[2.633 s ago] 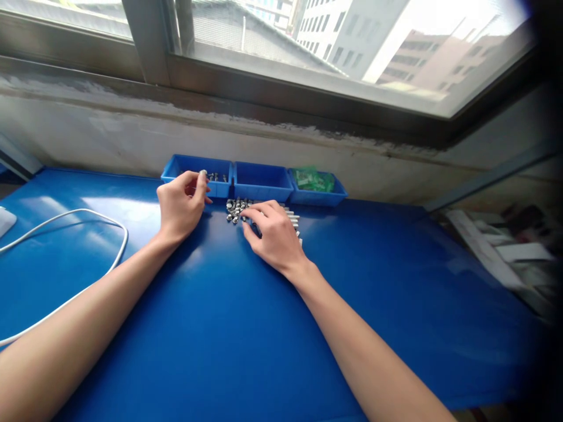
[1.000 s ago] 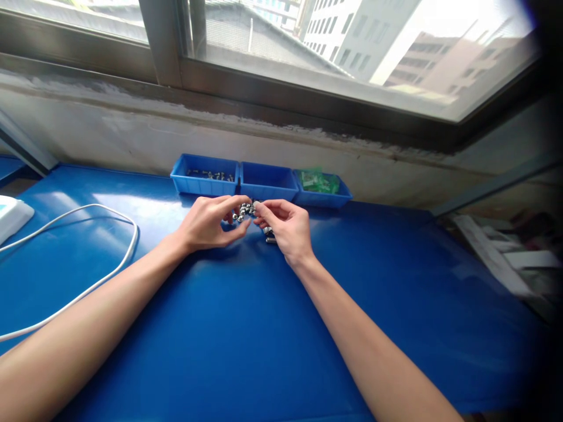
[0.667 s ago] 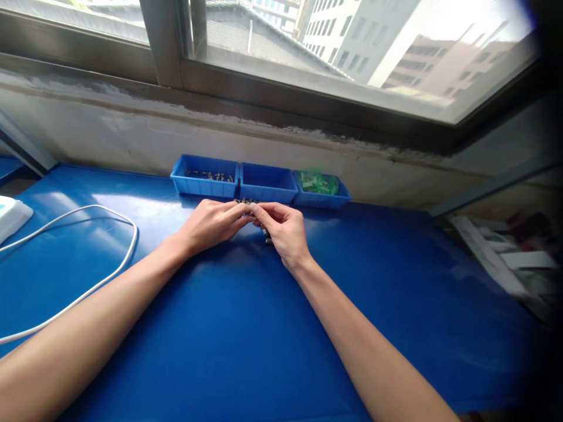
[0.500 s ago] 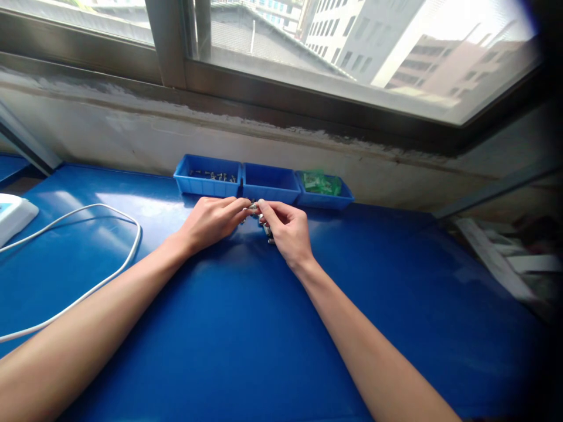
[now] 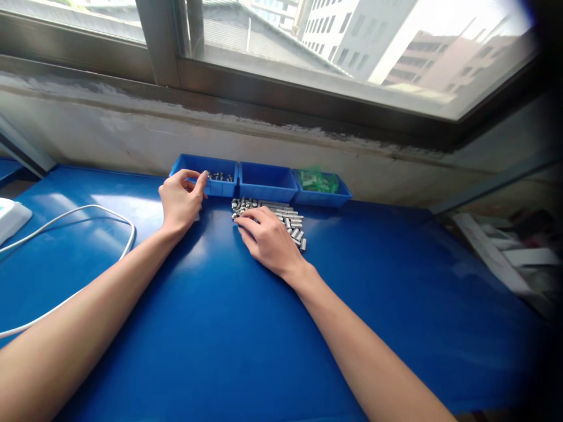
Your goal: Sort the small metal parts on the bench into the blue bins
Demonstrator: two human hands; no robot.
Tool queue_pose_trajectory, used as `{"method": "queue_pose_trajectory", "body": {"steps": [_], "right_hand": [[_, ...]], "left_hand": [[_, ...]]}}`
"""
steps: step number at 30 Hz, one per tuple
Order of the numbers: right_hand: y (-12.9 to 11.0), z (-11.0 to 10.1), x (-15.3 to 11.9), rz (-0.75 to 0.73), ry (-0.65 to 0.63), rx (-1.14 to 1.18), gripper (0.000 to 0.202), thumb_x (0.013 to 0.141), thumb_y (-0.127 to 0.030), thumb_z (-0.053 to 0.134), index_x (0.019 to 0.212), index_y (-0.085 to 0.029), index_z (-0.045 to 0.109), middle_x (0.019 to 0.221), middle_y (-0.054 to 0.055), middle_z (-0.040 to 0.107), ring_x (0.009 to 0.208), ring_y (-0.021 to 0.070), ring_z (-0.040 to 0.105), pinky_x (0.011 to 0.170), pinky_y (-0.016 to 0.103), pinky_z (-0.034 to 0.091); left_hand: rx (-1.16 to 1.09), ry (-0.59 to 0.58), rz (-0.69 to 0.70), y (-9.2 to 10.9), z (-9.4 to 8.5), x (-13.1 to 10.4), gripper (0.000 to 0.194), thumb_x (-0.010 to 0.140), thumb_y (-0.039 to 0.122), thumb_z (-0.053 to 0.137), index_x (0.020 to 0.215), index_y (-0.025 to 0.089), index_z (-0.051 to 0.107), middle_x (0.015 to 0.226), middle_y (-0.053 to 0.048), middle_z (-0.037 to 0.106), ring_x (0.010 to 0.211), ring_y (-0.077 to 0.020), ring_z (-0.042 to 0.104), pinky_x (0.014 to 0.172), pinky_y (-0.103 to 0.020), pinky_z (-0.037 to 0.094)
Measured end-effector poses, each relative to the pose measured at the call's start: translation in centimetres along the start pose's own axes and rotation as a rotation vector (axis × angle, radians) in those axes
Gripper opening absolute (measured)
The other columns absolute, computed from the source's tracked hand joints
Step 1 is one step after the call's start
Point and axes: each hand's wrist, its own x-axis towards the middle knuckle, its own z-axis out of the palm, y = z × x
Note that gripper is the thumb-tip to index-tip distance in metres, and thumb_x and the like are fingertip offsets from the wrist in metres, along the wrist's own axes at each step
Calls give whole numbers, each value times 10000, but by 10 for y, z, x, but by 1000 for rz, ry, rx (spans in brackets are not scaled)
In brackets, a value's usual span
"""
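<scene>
My left hand (image 5: 182,199) is at the front wall of the left blue bin (image 5: 220,187), which holds several small metal screws (image 5: 220,176). Its thumb and fingertips come together in a pinch, and whatever is between them is too small or hidden to make out. My right hand (image 5: 267,235) rests palm down at the near edge of a group of silvery metal pieces, fingers curved and a little apart. Short round-ended pieces (image 5: 243,205) are by its fingertips; longer metal rods (image 5: 294,215) and loose short cylinders (image 5: 303,244) show beyond and right of it, partly covered.
A middle blue bin (image 5: 267,190) and a right blue bin (image 5: 325,198) with green plastic packets (image 5: 317,180) stand in the row by the wall. A white cable (image 5: 127,234) runs across the blue table (image 5: 220,351) from a white device (image 5: 13,217). A window frame (image 5: 308,97) rises behind.
My hands have come apart from their meeting point above the metal pieces. The left has moved left to the screw bin, and the right has lowered slightly, uncovering more of the pieces.
</scene>
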Motion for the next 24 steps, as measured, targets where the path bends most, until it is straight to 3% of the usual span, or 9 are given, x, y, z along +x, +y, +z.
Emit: {"method": "queue_pose_trajectory", "body": {"steps": [5,11,16,20,24], "right_hand": [[3,1,-1,71,8,24,220,966,-114,541,1021,-185,743,1036,97,703,970,218,636,895,349,524],[4,1,0,146,94,216,198,911,-101,595,998,-192,747,1012,67,730,928,194,690,889,321,533],[4,-1,3,425,296,649,69,842,-225,728,901,-199,752,913,35,759,812,172,717,802,303,573],[7,-7,4,653,384,942,214,716,-322,846,851,-192,743,854,30,764,770,178,717,750,306,580],[12,-10,3,736,471,1072,273,636,-320,899,835,-201,755,859,21,759,771,164,708,750,298,574]], "left_hand": [[-59,-23,76,6,1,-6,257,912,469,649,967,222,692,565,49,651,406,-101,551,467,-213,424],[14,-198,368,14,3,-16,212,952,366,588,1038,199,686,608,41,621,497,-94,559,548,-201,431],[101,-326,568,15,3,-23,167,938,315,588,982,199,699,615,41,637,487,-85,541,555,-200,419],[90,-380,580,14,3,-25,177,928,291,575,1029,206,693,671,30,681,507,-90,566,567,-201,440],[75,-440,602,14,2,-28,213,929,324,584,1088,216,675,680,32,681,514,-97,570,574,-214,457]]}}
